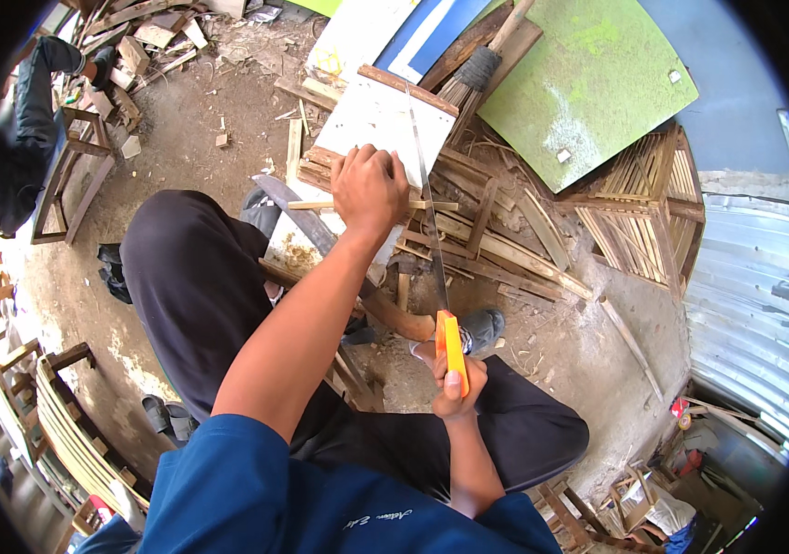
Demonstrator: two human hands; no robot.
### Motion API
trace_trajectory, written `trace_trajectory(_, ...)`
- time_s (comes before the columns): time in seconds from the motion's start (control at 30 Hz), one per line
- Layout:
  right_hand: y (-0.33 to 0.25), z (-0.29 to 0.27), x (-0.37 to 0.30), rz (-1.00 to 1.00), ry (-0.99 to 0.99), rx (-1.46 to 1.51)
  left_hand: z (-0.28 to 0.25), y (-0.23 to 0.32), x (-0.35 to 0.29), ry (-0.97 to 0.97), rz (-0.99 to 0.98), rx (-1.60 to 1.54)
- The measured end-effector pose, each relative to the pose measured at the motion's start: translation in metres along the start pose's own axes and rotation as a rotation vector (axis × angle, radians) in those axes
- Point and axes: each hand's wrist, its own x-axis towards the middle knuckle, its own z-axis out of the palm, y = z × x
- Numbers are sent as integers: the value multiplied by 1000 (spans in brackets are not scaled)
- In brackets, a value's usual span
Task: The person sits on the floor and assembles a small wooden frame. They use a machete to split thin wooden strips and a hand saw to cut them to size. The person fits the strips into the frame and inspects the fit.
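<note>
My right hand (459,383) is closed around the orange handle (451,346) of a handsaw. Its long, thin blade (432,222) points away from me, passing just right of my left hand (371,189). That hand is closed, knuckles up, at the near edge of a white board (381,120) edged with brown wood. Its fingertips and whatever they grip are hidden. A thin wooden strip (439,205) shows on both sides of my left wrist, close to the blade. Beneath my left forearm lies a machete with a curved grey blade (295,210) and a wooden handle (402,319).
Loose wooden slats (496,254) lie right of the saw. Beyond are a green panel (588,83), a broom (473,78) and a slatted wooden frame (644,208). Scrap wood (150,37) is heaped far left, near another person's leg (39,92). A corrugated metal wall (745,286) bounds the right.
</note>
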Motion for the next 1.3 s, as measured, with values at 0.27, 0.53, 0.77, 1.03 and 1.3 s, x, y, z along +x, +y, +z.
trace_trajectory(0.27,-7,17,-2,-35,76,15,2,4,0,-8,-45,-5)
trace_trajectory(0.53,-5,7,-3,54,44,82,1,0,-2,-10,25,-20)
trace_trajectory(0.77,-9,19,-12,30,92,-1,3,4,-1,-24,-37,44)
trace_trajectory(1.03,5,10,-7,4,25,-24,3,5,-2,-34,-27,95)
trace_trajectory(1.3,11,7,2,9,25,-55,9,4,-3,9,-29,49)
